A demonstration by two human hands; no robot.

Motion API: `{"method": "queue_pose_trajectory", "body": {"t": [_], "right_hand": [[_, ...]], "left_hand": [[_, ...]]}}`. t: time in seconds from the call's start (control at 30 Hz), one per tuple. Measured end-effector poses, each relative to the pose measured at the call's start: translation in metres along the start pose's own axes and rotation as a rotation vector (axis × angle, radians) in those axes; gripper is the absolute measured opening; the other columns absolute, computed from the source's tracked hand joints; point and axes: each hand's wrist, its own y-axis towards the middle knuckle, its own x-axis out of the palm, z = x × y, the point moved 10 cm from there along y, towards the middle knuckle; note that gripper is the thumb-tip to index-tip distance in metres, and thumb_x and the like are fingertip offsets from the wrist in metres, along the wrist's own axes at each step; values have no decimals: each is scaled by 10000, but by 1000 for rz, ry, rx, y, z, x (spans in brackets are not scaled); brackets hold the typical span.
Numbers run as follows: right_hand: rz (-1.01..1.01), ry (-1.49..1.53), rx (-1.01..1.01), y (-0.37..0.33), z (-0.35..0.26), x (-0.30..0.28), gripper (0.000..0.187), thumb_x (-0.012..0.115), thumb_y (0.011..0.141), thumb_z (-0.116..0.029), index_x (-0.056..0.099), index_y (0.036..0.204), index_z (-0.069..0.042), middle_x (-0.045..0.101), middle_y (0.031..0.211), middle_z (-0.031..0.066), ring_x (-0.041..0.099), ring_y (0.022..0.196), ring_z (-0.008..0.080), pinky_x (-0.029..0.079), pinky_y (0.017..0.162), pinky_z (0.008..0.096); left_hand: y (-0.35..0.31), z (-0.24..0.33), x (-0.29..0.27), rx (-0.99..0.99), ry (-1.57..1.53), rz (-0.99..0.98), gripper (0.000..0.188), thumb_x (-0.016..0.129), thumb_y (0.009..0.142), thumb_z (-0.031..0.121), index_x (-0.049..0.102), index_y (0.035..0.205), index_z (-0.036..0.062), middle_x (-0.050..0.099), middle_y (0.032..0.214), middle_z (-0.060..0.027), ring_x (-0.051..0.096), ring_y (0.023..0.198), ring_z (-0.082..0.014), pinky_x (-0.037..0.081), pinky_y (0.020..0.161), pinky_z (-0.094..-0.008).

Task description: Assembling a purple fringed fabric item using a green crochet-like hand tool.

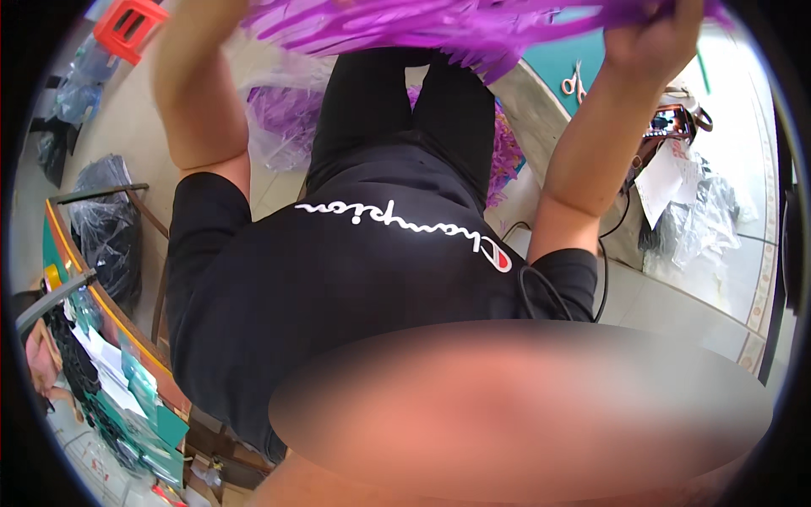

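A wide bundle of glossy purple plastic strips (pixel 422 29) stretches across the top of the view, between my two raised arms. My right hand (pixel 655 42) is closed on the right end of these strips, with its fingertips partly cut off by the upper edge. At the upper left, my left hand (pixel 215 10) lies almost wholly beyond the picture's edge, next to the strips' left end. Its fingers are hidden and the wrist is blurred. More purple strips lie lower down, some in a clear plastic bag (pixel 287 122) and some in a loose pile (pixel 505 156) beside my leg.
Orange-handled scissors (pixel 573 83) rest on a teal surface (pixel 549 51) at upper right. Near my right forearm are a lit-screen device (pixel 672 122), papers (pixel 663 182), a clear bag (pixel 705 224) and a black cable (pixel 604 270). A wood-edged table (pixel 127 317), a black bag (pixel 110 245) and a red stool (pixel 127 29) stand left.
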Motion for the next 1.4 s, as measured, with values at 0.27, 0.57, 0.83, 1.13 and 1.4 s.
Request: {"method": "queue_pose_trajectory", "body": {"t": [0.27,0.57,0.83,1.13,1.4], "right_hand": [[441,-170,549,-263,156,-229,383,458,953,-370,496,723,-66,479,634,23,447,601,125,414,586,287],[435,-1275,345,-305,57,-222,232,553,907,-203,630,881,14,602,785,54,561,695,161,462,656,290],[-569,-526,715,-320,124,-40,177,704,757,-165,598,746,-24,602,734,81,571,675,178,447,625,294],[139,-1343,505,-251,46,-175,213,707,802,-199,651,773,5,582,599,56,534,572,92,420,534,235],[-486,-855,142,-238,202,21,417,804,604,-192,506,850,-34,569,875,117,549,827,337,455,714,385]], "left_hand": [[-89,-106,190,-431,336,-664,365,549,895,258,549,1079,-57,614,974,-199,597,920,-299,466,811,-374],[-323,-277,56,-1788,87,-287,823,388,759,787,586,816,-10,594,681,-100,576,579,-169,469,574,-277],[-363,-363,70,-1639,-772,742,380,630,837,445,571,908,76,557,783,-13,539,722,-133,463,650,-284],[-254,-304,47,-1168,-849,1140,238,439,950,149,514,1118,-3,549,1193,-150,532,1112,-261,399,993,-443],[-175,-265,60,-990,-812,828,294,495,935,182,496,1155,-13,554,1167,-147,536,1093,-248,376,1022,-434]]}}
